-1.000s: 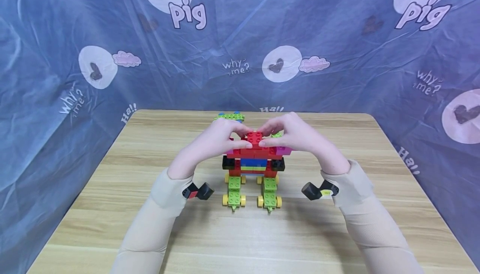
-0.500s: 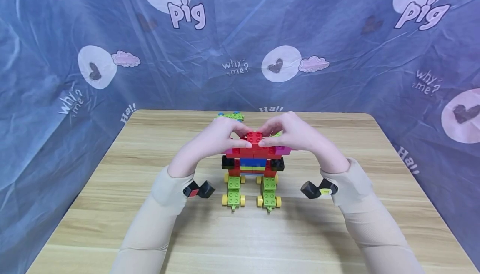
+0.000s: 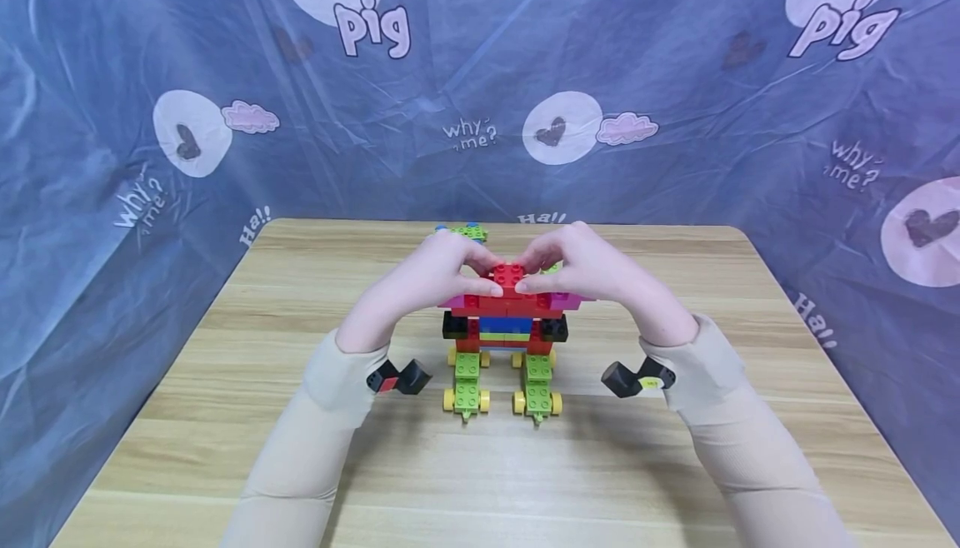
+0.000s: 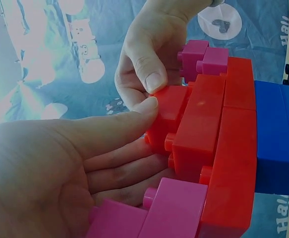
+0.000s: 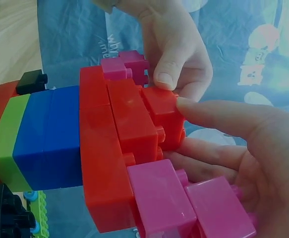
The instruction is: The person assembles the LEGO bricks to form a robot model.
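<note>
A toy figure of building blocks stands upright at mid-table, with a red block (image 3: 509, 273) at its top. My left hand (image 3: 430, 276) pinches that block from the left, thumb in front and fingers behind. From the right, my right hand (image 3: 588, 269) pinches the same block in the same way. The thumbs nearly meet on its front face in the left wrist view. Below it lie wider red blocks (image 4: 199, 129), pink blocks (image 5: 161, 196) to both sides and blue blocks (image 5: 47, 136). Two green wheeled bases (image 3: 467, 377) with yellow wheels carry the figure.
Behind the left hand, near the table's back edge, lies a green piece with blue parts (image 3: 471, 232). Black blocks (image 3: 555, 329) jut from the figure's sides. A blue patterned cloth (image 3: 480, 73) hangs behind and beside the wooden table (image 3: 247, 348).
Both hands keep their hold on the red block. The whole scene shifts very slightly left in the head view; otherwise nothing visibly moves.
</note>
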`<act>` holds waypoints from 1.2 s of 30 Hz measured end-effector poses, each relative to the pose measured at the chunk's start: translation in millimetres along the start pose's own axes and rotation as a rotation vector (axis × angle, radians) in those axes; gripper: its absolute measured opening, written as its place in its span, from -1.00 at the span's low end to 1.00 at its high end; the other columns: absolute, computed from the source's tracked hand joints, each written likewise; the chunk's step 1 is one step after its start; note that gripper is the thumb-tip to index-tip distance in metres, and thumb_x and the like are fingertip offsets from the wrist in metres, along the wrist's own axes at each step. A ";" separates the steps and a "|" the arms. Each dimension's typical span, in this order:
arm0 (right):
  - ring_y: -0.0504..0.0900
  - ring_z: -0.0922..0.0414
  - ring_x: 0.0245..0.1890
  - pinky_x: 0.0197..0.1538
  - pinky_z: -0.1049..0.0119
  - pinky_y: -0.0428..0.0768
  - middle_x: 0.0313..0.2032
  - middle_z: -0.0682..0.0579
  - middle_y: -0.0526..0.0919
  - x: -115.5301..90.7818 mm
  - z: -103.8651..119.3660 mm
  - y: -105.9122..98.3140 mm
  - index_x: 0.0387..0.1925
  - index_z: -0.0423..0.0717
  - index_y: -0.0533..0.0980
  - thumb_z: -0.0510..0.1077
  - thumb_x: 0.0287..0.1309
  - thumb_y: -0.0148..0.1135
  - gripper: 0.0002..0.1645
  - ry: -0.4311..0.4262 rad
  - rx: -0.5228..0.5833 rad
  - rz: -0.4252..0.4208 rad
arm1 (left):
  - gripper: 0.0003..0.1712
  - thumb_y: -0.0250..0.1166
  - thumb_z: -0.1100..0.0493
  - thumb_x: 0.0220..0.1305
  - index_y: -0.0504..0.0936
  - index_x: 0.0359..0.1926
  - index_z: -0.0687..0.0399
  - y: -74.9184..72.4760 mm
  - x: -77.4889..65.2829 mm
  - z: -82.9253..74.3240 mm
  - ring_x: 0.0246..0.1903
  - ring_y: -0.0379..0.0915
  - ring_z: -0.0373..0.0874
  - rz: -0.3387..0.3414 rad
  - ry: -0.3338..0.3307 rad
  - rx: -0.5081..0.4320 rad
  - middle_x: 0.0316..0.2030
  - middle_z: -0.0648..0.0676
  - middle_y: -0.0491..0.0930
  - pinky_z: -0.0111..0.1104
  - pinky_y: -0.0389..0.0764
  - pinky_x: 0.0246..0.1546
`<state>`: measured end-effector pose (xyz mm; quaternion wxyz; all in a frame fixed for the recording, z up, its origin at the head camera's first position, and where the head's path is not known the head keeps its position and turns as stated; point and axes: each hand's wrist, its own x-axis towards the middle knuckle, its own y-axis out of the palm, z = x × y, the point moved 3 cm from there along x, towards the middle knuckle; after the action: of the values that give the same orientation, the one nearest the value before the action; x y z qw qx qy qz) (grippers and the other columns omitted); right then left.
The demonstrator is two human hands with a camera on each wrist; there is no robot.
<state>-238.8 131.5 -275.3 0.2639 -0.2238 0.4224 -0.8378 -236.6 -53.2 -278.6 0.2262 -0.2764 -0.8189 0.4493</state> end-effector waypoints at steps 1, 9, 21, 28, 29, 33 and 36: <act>0.71 0.12 -0.29 -0.13 0.14 0.67 -0.32 0.02 0.76 0.0 0.0 0.2 -0.25 -0.13 0.70 -0.11 -0.02 0.46 -0.74 0.002 0.001 0.000 | -0.58 0.44 0.06 0.10 0.71 -0.03 0.14 0.1 0.5 0.2 -0.18 0.66 -0.14 0.002 -0.007 -0.004 -0.21 0.05 0.74 -0.31 0.62 -0.11; 0.72 0.10 -0.28 -0.07 0.10 0.67 -0.31 0.00 0.76 0.7 -2.0 1.5 -0.25 -0.14 0.70 -0.12 -0.03 0.47 -0.73 0.009 0.024 0.006 | -0.56 0.47 0.07 0.06 0.71 -0.03 0.15 -0.4 2.0 1.3 -0.19 0.67 -0.16 0.017 -0.058 -0.055 -0.22 0.06 0.74 -0.32 0.63 -0.11; 0.72 0.11 -0.30 -0.09 0.11 0.67 -0.33 0.01 0.76 1.9 -0.9 1.1 -0.28 -0.14 0.70 -0.10 -0.03 0.48 -0.74 0.012 0.012 0.020 | -0.59 0.52 0.11 -0.01 0.74 -0.08 0.10 -1.5 7.4 2.6 -0.22 0.65 -0.17 0.045 -0.133 -0.113 -0.26 0.02 0.75 -0.33 0.64 -0.13; 0.73 0.11 -0.29 -0.06 0.10 0.67 -0.32 0.00 0.76 2.1 -3.1 2.2 -0.27 -0.14 0.70 -0.11 -0.05 0.49 -0.73 0.020 0.028 0.024 | -0.59 0.53 0.12 -0.02 0.74 -0.09 0.11 -0.7 7.0 0.7 -0.21 0.65 -0.17 0.038 -0.140 -0.106 -0.26 0.03 0.75 -0.32 0.63 -0.10; 0.73 0.11 -0.29 -0.06 0.10 0.67 -0.32 0.00 0.76 2.2 -3.4 2.3 -0.27 -0.14 0.70 -0.11 -0.05 0.49 -0.72 0.020 0.031 0.024 | -0.59 0.53 0.12 -0.02 0.74 -0.10 0.11 -0.7 7.0 0.7 -0.21 0.65 -0.17 0.035 -0.140 -0.105 -0.26 0.03 0.75 -0.32 0.63 -0.11; 0.73 0.11 -0.29 -0.06 0.11 0.67 -0.31 0.00 0.76 2.2 -4.2 2.5 -0.27 -0.14 0.70 -0.11 -0.06 0.50 -0.72 0.021 0.036 0.022 | -0.61 0.53 0.13 -0.02 0.75 -0.11 0.12 -0.3 6.2 0.3 -0.23 0.65 -0.17 0.027 -0.140 -0.100 -0.27 0.03 0.75 -0.32 0.63 -0.12; 0.73 0.11 -0.29 -0.07 0.11 0.67 -0.31 0.00 0.76 2.1 -4.5 2.8 -0.28 -0.14 0.70 -0.11 -0.07 0.50 -0.72 0.017 0.042 0.020 | -0.62 0.52 0.13 -0.01 0.75 -0.11 0.11 0.4 5.4 0.2 -0.23 0.65 -0.17 0.022 -0.142 -0.101 -0.28 0.02 0.75 -0.32 0.62 -0.12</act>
<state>-242.3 131.4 -279.8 0.2732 -0.2069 0.4091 -0.8457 -240.7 -49.6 -278.3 0.1484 -0.2640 -0.8514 0.4282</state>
